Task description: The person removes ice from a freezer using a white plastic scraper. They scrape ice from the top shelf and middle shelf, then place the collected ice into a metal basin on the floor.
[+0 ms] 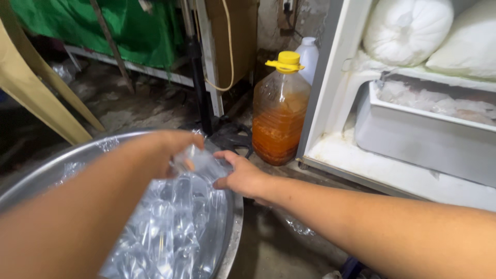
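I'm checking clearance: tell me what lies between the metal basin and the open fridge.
In the head view, between the metal basin and the fridge stands an amber-filled plastic jug; the right hand reaches across.

1. A rough home back kitchen or storage corner.
2. At right, an open freezer (413, 129) holding white bags (408, 28).
3. A stained concrete floor (139, 108) carries an oil jug (279, 111).

Materials near the basin (36, 173): shiny metal, glossy plastic.
Basin smooth brushed steel; bags (170, 227) inside it clear, wet-glossy plastic film; jug (279, 111) beyond its rim clear plastic, yellow cap; floor (134, 106) rough matt concrete.
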